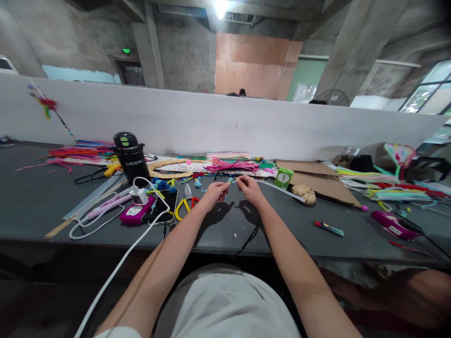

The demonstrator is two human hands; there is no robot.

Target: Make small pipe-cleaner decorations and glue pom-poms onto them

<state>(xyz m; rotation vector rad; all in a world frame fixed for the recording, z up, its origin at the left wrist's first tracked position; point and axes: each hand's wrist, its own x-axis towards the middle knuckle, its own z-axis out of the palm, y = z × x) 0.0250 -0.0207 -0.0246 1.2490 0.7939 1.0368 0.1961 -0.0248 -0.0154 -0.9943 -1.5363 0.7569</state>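
A small light-blue fuzzy piece (231, 180), which looks like twisted pipe cleaner, is held above the dark table between my two hands. My left hand (215, 193) pinches its left side between thumb and fingers. From the right, my right hand (249, 188) has its fingertips closed on the other end; the exact grip is too small to make out. Left of my left hand lie pliers with yellow handles (180, 210) and small blue fuzzy bits (198, 182). Behind my hands is a bundle of pink pipe cleaners (230, 164).
On the left stand a black bottle (132, 158) and a magenta power box (136, 212) with a white cable (121, 267). To the right are a green packet (283, 178), a stone-like lump (303, 194), cardboard (317, 180) and a small tube (329, 228). A white partition (169, 117) rises behind.
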